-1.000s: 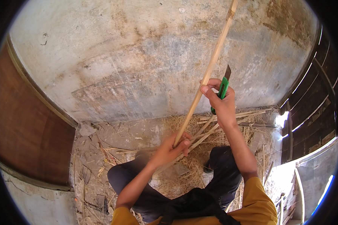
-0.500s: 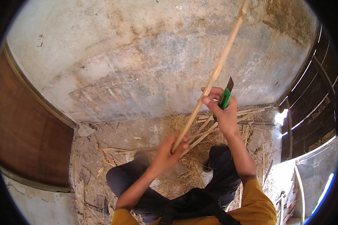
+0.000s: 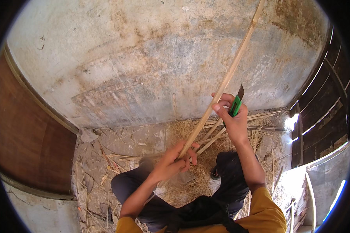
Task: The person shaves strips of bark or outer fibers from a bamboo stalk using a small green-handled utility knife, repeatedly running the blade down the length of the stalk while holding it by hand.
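A long, pale bamboo strip (image 3: 232, 68) slants from the upper right down toward my lap. My left hand (image 3: 169, 164) is wrapped round its lower part, and a bit of the strip seems to come out below that wrist. Higher up, the thumb and fingers of my right hand (image 3: 236, 123) pinch the same strip. Tucked in that right hand is a green utility knife (image 3: 235, 105), its dark blade pointing up and away from the strip.
Thin bamboo strips (image 3: 214, 145) and curly shavings (image 3: 190, 180) litter the floor between my bent legs. A stained plaster wall (image 3: 144, 77) rises in front. On the left stands a brown wooden panel (image 3: 31, 132), on the right a dark slatted partition (image 3: 322, 116).
The strip has slid down a little through my hands and shifted slightly right at its top. My left fingers have loosened and spread somewhat around it. The knife has moved slightly down and right.
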Motion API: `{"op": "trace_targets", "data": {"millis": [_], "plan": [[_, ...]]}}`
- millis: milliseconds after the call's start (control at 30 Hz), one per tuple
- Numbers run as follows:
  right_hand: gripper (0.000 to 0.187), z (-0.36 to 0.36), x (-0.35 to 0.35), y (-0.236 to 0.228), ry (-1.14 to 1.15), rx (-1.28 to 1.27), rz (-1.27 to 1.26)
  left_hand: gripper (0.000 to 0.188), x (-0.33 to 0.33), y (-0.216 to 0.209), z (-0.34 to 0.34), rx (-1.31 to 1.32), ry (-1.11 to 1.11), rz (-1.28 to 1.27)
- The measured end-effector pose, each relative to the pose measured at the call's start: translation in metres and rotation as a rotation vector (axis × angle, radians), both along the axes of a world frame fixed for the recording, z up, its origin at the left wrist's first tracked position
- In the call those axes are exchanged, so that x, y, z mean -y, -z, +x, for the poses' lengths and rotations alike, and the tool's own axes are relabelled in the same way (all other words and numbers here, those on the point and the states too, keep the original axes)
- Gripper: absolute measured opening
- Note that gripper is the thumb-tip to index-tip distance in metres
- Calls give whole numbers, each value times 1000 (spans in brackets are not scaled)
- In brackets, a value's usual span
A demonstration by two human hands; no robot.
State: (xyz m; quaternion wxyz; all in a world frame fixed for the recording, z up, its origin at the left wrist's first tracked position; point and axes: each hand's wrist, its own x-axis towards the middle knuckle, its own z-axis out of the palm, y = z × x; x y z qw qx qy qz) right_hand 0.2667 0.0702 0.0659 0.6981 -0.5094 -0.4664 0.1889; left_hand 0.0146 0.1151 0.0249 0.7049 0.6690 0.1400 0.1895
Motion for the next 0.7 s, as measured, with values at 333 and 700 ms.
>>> {"op": "trace_targets", "data": {"millis": [333,700], "plan": [[26,-1,9,10,-27,163,46,30,11,2,7,-67,-176,92],[33,-26,14,30,-52,889,155,34,7,1,-6,80,-176,-202]]}}
